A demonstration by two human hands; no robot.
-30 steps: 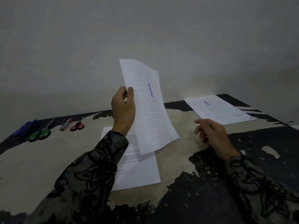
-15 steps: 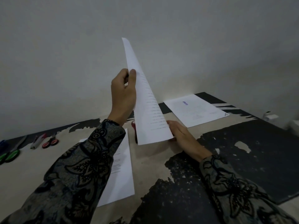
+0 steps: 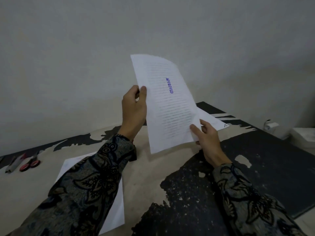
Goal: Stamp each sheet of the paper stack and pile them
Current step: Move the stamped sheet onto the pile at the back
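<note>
Currently catalogued, item by item:

Held sheet: you are holding one printed sheet (image 3: 172, 114) up off the table, tilted and slightly bowed, its text side facing you. A blue "APPROVED" stamp mark (image 3: 169, 85) is showing in its upper half.

Left hand: your left hand (image 3: 133, 110) is pinching the sheet's left edge, thumb lying on the front and fingers curling behind.

Right hand: your right hand (image 3: 207, 137) is gripping the sheet's lower right corner, thumb on the front face and fingers tucked behind the paper.

Unstamped stack: the paper stack (image 3: 109, 201) is lying flat on the table below your left forearm, which is covering much of it.

Finished pile: the stamped pile (image 3: 214, 120) is lying at the far right of the table, mostly hidden behind the held sheet, only its right corner showing.

Table: the table (image 3: 146, 169) is showing a worn top, pale patches breaking through black.

Left edge items: red-handled scissors (image 3: 29, 165) and a grey marker (image 3: 14, 163) are lying side by side near the far left edge, well apart from the papers.

Sleeves: you are wearing dark patterned sleeves (image 3: 88, 184) on both arms.
</note>
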